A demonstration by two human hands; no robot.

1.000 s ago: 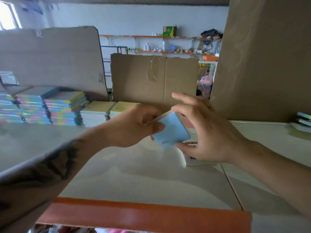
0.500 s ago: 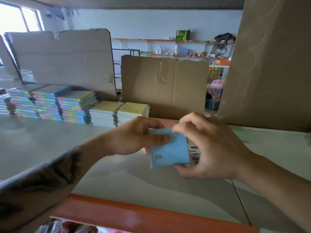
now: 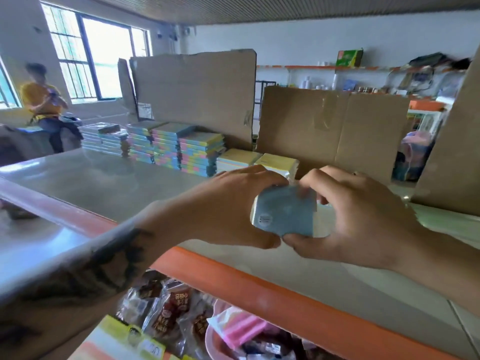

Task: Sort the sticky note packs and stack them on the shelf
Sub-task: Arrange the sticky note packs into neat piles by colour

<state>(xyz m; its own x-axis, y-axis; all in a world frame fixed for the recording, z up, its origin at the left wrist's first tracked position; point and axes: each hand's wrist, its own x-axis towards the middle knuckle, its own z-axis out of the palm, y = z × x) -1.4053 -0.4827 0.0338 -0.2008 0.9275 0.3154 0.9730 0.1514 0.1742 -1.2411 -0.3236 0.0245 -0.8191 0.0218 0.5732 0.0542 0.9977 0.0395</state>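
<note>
Well under way, judging by the shelf (image 3: pixel 109 183): several stacks (image 3: pixel 200 154) of multicoloured packs standing in a row at far left, two yellow-topped piles (image 3: pixel 275 162) just right of them, in front of cardboard sheets (image 3: pixel 192 94). Not finished: a blue pack (image 3: pixel 283 211) not yet stacked, held just above the shelf surface, nearer than the yellow piles and a little right of them. Gripped from both sides: left hand (image 3: pixel 228 206) curled round the pack's left edge with thumb underneath, right hand (image 3: pixel 363 216) curled round its right edge with fingers over the top and thumb below. Something pale just behind and under the pack, too blurred to name. Cannot tell how many packs remain to sort. Snack bags (image 3: pixel 166 315) and pink packets visible on the level below, beneath the orange rail (image 3: pixel 285 289).

Compared with half a second ago: view swung left and closer, bringing a window and a seated person in yellow (image 3: pixel 41 100) into sight at far left. Pack turned from label-forward and upright to lying flatter, round sticker toward the camera. Both hands still clamped on it, now drawn closer together, thumbs nearly meeting under it.
</note>
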